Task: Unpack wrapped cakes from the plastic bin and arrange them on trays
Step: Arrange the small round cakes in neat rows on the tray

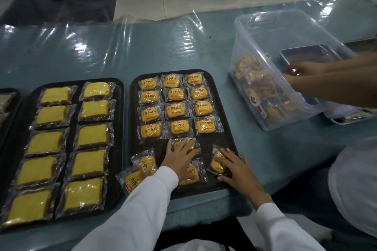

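- Head view: I take the middle tray (133,120) as my landmark; it sits on the tabletop (163,47) and carries four neat rows of three small cakes (175,109) across its far half.
- My left hand (179,158) lies flat on the tray's near half, fingers spread and straight, pressing a cake (190,141) just below the fourth row; it grips nothing.
- My right hand (234,167) is at the tray's near right corner, fingers apart and resting on a tilted cake (216,164), thumb on the tray rim.
- More loose cakes lie at the near edge: one under my left wrist (192,173), and two (142,166) at the near left corner, one hanging over the rim.
- Left of the tray, a second tray (71,108) holds larger yellow slices in two columns.
- Right of and beyond the tray stands the clear bin (271,51), tipped, with wrapped cakes inside; another person's hands (299,69) reach into it.
- The step, as I judge it, is starting the fifth row. I would slide each cake flat and keep its edges in line with the column above.
- I would turn the tilted right cake square before pushing it up, and pull the overhanging one inward first, since it could slip off.
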The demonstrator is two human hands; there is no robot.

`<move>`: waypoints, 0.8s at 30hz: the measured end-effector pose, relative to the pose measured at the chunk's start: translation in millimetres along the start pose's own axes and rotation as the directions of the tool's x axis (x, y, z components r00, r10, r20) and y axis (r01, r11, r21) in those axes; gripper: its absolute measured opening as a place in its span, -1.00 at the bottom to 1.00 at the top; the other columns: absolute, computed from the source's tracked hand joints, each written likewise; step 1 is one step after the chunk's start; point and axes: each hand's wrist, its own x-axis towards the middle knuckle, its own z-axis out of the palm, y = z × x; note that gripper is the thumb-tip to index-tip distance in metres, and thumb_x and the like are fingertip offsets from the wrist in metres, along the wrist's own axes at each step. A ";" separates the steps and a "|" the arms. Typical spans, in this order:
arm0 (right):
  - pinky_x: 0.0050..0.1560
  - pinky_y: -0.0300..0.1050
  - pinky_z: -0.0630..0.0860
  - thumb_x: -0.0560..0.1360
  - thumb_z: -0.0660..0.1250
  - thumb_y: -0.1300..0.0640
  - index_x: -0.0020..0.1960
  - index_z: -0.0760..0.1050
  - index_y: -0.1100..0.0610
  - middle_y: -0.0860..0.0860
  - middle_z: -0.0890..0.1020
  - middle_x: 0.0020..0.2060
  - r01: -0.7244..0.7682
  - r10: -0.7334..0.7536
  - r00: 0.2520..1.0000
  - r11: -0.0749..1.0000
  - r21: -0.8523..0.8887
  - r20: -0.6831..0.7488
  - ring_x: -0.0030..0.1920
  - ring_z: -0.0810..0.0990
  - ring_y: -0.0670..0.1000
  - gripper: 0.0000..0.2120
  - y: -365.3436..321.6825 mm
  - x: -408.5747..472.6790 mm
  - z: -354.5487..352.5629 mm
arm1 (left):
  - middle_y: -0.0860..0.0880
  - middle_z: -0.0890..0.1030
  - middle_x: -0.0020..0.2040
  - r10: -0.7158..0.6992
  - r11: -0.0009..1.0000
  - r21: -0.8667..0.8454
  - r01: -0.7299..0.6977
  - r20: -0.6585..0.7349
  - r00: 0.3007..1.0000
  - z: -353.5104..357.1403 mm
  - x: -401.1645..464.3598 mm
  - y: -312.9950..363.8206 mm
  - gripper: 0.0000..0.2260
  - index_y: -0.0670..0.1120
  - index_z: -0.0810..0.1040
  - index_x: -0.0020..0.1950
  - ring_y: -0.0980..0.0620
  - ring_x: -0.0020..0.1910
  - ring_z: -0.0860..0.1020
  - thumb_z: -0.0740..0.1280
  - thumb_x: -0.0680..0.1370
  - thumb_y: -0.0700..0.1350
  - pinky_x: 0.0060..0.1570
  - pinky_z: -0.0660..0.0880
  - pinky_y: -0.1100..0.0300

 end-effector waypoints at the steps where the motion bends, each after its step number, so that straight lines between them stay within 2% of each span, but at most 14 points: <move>1: 0.61 0.35 -0.03 0.50 0.48 -0.17 0.57 0.27 -0.23 -0.21 0.10 0.64 -0.014 0.014 1.000 1.000 -0.022 -0.027 0.62 -0.10 -0.17 -0.29 -1.0 0.5 1.9 | 0.04 -0.16 0.69 0.002 0.999 0.033 -0.003 0.035 0.999 0.2 3.6 -1.1 -0.09 0.19 0.00 0.65 -0.08 0.66 -0.19 0.37 0.45 0.42 0.50 -0.18 -0.46; 4: 0.59 0.33 0.11 0.50 0.47 -0.19 0.54 0.33 -0.16 -0.08 0.29 0.59 -0.089 0.080 0.989 0.994 -0.064 -0.125 0.63 0.14 -0.02 -0.34 -12.5 0.8 6.7 | 0.02 -0.17 0.69 -0.005 0.995 0.095 -0.004 0.098 0.995 0.6 6.8 -3.8 -0.05 0.17 -0.05 0.66 -0.09 0.66 -0.22 0.31 0.43 0.48 0.48 -0.20 -0.48; 6: 0.52 0.33 0.25 0.49 0.47 -0.22 0.49 0.40 -0.11 -0.03 0.40 0.52 -0.142 0.123 0.971 0.987 -0.080 -0.203 0.56 0.31 0.05 -0.38 -21.1 2.2 12.8 | 0.02 -0.14 0.69 -0.006 0.995 0.095 -0.004 0.105 0.994 -0.2 6.1 -5.0 -0.06 0.17 -0.04 0.66 -0.09 0.66 -0.20 0.30 0.44 0.49 0.48 -0.21 -0.48; 8: 0.38 0.29 0.41 0.46 0.49 -0.24 0.42 0.46 -0.05 0.00 0.51 0.41 -0.186 0.152 0.946 0.978 -0.098 -0.285 0.44 0.46 0.09 -0.39 -28.8 4.9 18.8 | 0.03 -0.12 0.69 -0.001 0.996 0.086 -0.008 0.108 0.994 -1.0 4.7 -5.7 -0.08 0.17 -0.02 0.66 -0.07 0.66 -0.19 0.30 0.45 0.48 0.49 -0.20 -0.47; 10: 0.22 0.23 0.49 0.43 0.50 -0.28 0.35 0.51 -0.01 0.03 0.57 0.30 -0.247 0.196 0.913 0.964 -0.103 -0.359 0.32 0.54 0.12 -0.39 -37.2 9.6 21.8 | 0.04 -0.11 0.69 0.009 0.997 0.081 -0.018 0.107 0.994 -0.8 2.9 -6.1 -0.09 0.17 -0.01 0.66 -0.06 0.66 -0.18 0.31 0.46 0.46 0.48 -0.20 -0.48; 12: 0.15 0.19 0.48 0.42 0.47 -0.34 0.30 0.53 0.00 0.04 0.59 0.24 -0.323 0.262 0.880 0.942 -0.094 -0.396 0.26 0.55 0.13 -0.40 -46.4 16.0 21.1 | 0.04 -0.11 0.69 0.017 0.996 0.080 -0.025 0.109 0.994 0.1 0.8 -6.7 -0.10 0.17 -0.01 0.66 -0.05 0.66 -0.19 0.31 0.47 0.45 0.48 -0.19 -0.48; 15: 0.14 0.16 0.46 0.43 0.40 -0.42 0.28 0.52 0.00 0.06 0.58 0.23 -0.375 0.312 0.854 0.924 -0.076 -0.417 0.25 0.54 0.13 -0.38 -52.5 21.1 19.9 | 0.04 -0.13 0.69 0.020 0.996 0.086 -0.029 0.109 0.994 1.4 -2.7 -7.6 -0.09 0.16 -0.01 0.66 -0.06 0.66 -0.21 0.32 0.46 0.45 0.47 -0.19 -0.49; 17: 0.24 0.17 0.42 0.49 0.33 -0.40 0.34 0.50 -0.04 0.04 0.53 0.32 -0.349 0.293 0.860 0.935 -0.064 -0.418 0.33 0.49 0.10 -0.42 -50.0 16.8 20.0 | 0.03 -0.14 0.69 0.005 0.997 0.078 -0.013 0.102 0.995 3.2 -5.5 -8.1 -0.08 0.19 0.00 0.65 -0.09 0.66 -0.22 0.34 0.44 0.46 0.47 -0.21 -0.49; 20: 0.40 0.22 0.34 0.54 0.34 -0.29 0.41 0.48 -0.11 0.02 0.45 0.43 -0.241 0.179 0.898 0.965 -0.108 -0.403 0.42 0.43 0.07 -0.50 -42.2 3.9 19.7 | 0.00 -0.13 0.69 -0.027 0.998 0.055 0.023 0.074 0.997 6.2 -11.6 -9.3 -0.11 0.26 0.03 0.63 -0.14 0.66 -0.20 0.38 0.42 0.43 0.47 -0.24 -0.49; 22: 0.43 0.30 0.33 0.54 0.38 -0.25 0.41 0.48 -0.15 0.00 0.45 0.45 -0.179 0.112 0.924 0.971 -0.156 -0.366 0.43 0.44 0.06 -0.52 -38.3 -1.3 20.2 | 0.00 -0.15 0.69 -0.050 0.998 0.045 0.047 0.055 0.997 8.1 -16.1 -9.4 -0.15 0.30 0.05 0.61 -0.15 0.66 -0.19 0.39 0.44 0.41 0.48 -0.24 -0.48; 24: 0.44 0.36 0.33 0.52 0.43 -0.21 0.40 0.49 -0.17 0.00 0.46 0.45 -0.177 0.113 0.935 0.970 -0.164 -0.336 0.43 0.46 0.07 -0.53 -37.9 -1.7 20.9 | -0.01 -0.17 0.69 -0.070 0.997 0.043 0.068 0.046 0.997 9.6 -18.8 -9.1 -0.19 0.33 0.06 0.61 -0.17 0.65 -0.20 0.38 0.46 0.40 0.47 -0.27 -0.47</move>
